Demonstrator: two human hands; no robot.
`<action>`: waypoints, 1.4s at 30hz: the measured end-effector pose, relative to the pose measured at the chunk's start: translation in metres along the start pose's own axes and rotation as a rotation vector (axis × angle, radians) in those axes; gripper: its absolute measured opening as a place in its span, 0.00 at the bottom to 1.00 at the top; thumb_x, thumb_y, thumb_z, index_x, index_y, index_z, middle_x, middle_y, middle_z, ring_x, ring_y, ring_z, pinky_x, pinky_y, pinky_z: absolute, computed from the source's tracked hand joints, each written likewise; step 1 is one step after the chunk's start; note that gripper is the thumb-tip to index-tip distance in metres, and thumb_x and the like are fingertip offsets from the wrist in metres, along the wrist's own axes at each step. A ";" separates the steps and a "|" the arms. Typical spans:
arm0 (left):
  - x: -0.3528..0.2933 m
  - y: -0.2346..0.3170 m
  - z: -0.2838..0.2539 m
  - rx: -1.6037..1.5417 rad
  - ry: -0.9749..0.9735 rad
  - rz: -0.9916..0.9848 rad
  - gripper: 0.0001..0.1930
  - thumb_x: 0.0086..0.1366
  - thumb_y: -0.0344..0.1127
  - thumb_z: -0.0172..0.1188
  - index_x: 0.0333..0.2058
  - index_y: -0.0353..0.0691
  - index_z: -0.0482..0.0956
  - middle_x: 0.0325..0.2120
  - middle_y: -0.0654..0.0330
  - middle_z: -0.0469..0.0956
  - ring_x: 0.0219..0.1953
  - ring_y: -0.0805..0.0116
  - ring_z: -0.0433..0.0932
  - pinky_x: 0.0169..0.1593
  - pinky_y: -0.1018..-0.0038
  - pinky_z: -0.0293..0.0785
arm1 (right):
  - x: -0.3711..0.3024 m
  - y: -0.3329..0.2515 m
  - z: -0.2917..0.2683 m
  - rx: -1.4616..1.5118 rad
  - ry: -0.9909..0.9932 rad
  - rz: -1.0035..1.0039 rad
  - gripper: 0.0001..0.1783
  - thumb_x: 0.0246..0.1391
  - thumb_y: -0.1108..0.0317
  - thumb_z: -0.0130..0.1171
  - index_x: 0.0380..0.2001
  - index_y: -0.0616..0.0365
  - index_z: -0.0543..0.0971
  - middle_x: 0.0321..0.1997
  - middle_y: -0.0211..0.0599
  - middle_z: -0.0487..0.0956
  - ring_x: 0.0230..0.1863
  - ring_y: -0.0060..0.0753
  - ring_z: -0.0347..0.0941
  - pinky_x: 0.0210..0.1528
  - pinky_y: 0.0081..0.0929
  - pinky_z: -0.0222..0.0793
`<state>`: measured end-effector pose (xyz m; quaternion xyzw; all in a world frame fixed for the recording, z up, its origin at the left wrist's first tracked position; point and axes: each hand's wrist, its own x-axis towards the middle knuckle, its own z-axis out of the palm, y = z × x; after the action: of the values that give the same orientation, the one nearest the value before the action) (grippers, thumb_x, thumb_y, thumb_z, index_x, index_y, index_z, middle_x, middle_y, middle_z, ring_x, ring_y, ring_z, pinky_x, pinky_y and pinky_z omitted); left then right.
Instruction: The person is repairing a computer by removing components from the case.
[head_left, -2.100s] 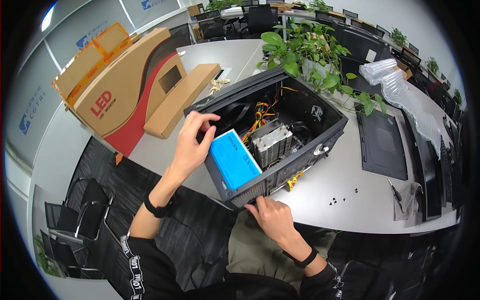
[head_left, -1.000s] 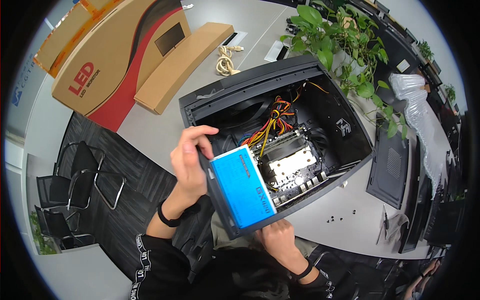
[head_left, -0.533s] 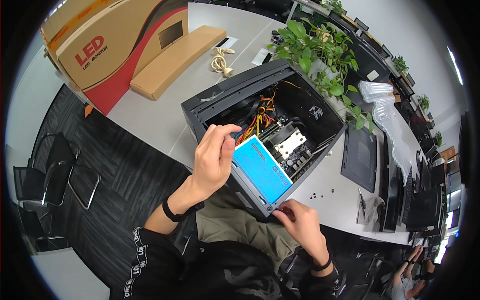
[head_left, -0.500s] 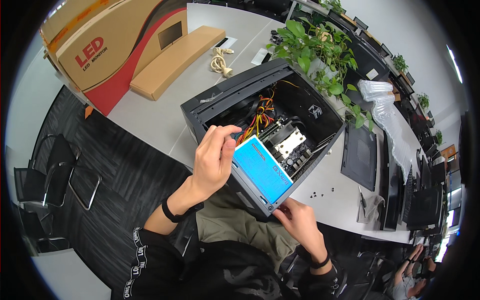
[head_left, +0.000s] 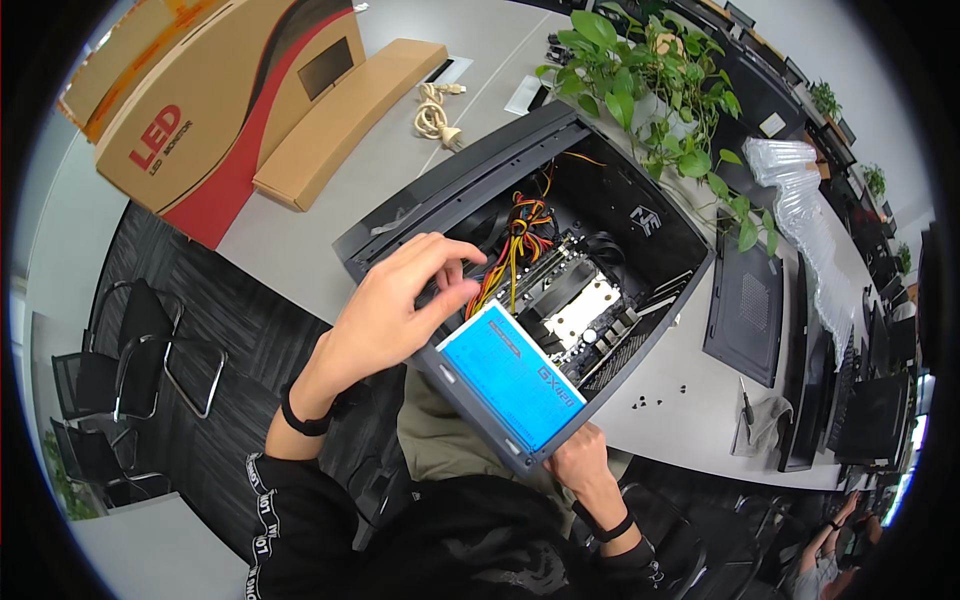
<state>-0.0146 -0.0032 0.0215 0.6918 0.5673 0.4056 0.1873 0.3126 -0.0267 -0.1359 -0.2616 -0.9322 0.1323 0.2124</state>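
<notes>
A black computer tower case [head_left: 480, 195] lies open-side up at the table's near edge, tilted toward me. Inside show a blue-labelled power supply [head_left: 510, 378], a bundle of red, yellow and black cables [head_left: 520, 225] and a metal-topped CPU cooler [head_left: 583, 308]. Above the case's near left edge is my left hand [head_left: 395, 305], thumb and index finger curved apart with nothing between them. My right hand [head_left: 580, 460] is curled against the case's near right corner, beside the power supply's end. Its fingertips are hidden there, so whatever they grip does not show.
Several small dark screws [head_left: 645, 403] lie right of the case, near a screwdriver [head_left: 746, 405] on a grey cloth [head_left: 768, 425]. A black side panel [head_left: 745, 315] rests beyond. Behind stand a potted plant [head_left: 690, 160], a coiled power cord [head_left: 432, 115] and a monitor box [head_left: 210, 120].
My left hand has moved slightly left and its fingers have spread. The right hand has curled more tightly at the corner. The case appears turned a little in view.
</notes>
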 end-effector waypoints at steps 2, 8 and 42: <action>0.001 0.002 0.004 0.091 -0.063 -0.052 0.20 0.65 0.28 0.64 0.56 0.34 0.77 0.41 0.54 0.79 0.46 0.59 0.77 0.52 0.67 0.73 | 0.002 0.002 0.003 0.034 0.037 -0.002 0.13 0.41 0.70 0.70 0.28 0.58 0.75 0.25 0.36 0.73 0.25 0.41 0.74 0.26 0.38 0.71; 0.002 -0.002 0.007 0.041 -0.051 0.018 0.12 0.66 0.27 0.62 0.47 0.34 0.83 0.38 0.54 0.80 0.43 0.57 0.80 0.52 0.65 0.76 | 0.002 0.004 0.008 0.090 0.117 -0.007 0.12 0.40 0.68 0.70 0.25 0.56 0.75 0.24 0.35 0.71 0.24 0.38 0.73 0.25 0.35 0.69; -0.014 0.041 0.023 0.413 -0.079 -0.174 0.16 0.77 0.36 0.51 0.52 0.28 0.77 0.46 0.47 0.76 0.50 0.48 0.75 0.57 0.59 0.69 | 0.024 -0.019 0.028 0.059 0.067 0.073 0.17 0.63 0.59 0.65 0.39 0.65 0.78 0.31 0.39 0.78 0.27 0.40 0.78 0.27 0.32 0.75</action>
<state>0.0286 -0.0237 0.0318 0.6792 0.6881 0.2357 0.0982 0.2732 -0.0331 -0.1459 -0.2932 -0.9101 0.1584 0.2462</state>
